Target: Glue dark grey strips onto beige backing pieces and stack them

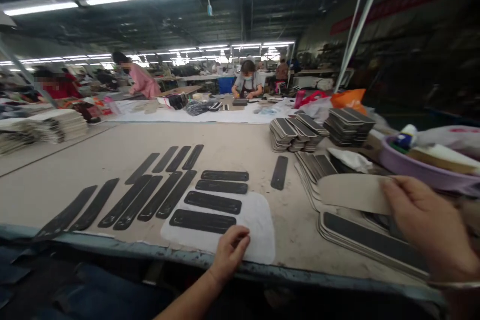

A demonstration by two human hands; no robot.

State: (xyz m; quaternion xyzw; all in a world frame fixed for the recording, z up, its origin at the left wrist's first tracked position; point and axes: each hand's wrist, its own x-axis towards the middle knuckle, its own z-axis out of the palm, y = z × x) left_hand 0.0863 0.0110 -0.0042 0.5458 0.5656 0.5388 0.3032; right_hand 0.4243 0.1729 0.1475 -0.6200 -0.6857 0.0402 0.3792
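Observation:
My right hand (431, 220) is closed on the end of a pale beige rounded strip (352, 192), held above the stacks at the right. Under it lies a stack of dark panels with pale borders (371, 240). My left hand (230, 252) rests at the table's front, fingers loosely bent and thumb apart, with nothing visible in it. It is beside the right end of a dark, shiny strip (202, 221) on a white sheet (260, 227). Several similar dark strips (150, 195) are laid out in rows to the left. One lone dark strip (279, 172) lies nearer the stacks.
More stacked panels (296, 132) stand at the right rear, near an orange bag (348, 100). A purple basin (423, 162) holds assorted items at the far right. Pale stacks (60, 125) are at the far left. Across the table, a person (247, 82) works with their hands.

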